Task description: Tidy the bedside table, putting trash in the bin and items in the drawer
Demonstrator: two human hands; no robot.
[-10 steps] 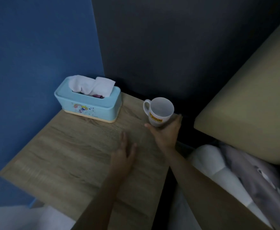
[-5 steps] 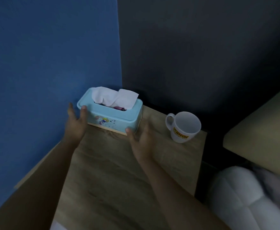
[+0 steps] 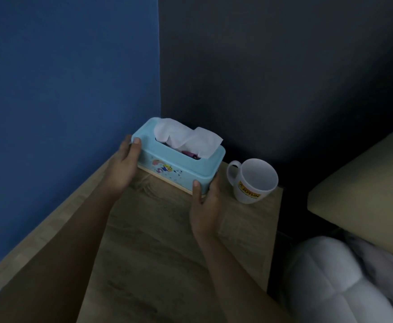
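A light blue tissue box [image 3: 167, 166] with a cartoon print and white tissue sticking out stands at the back of the wooden bedside table [image 3: 158, 264], near the wall corner. My left hand [image 3: 123, 166] grips its left end, thumb on the lid. Around its right end my right hand [image 3: 203, 206] is wrapped, thumb on the front corner. A white mug [image 3: 252, 180] with a yellow label stands upright just right of the box, at the table's back right corner.
A blue wall [image 3: 62, 101] runs along the table's left side and a dark wall [image 3: 284, 78] behind it. A beige headboard or mattress edge [image 3: 363, 199] and white bedding [image 3: 335, 280] lie to the right, across a dark gap.
My right hand let go of the mug, and both hands moved to the tissue box and closed on its two ends. The view shifted toward the wall corner.
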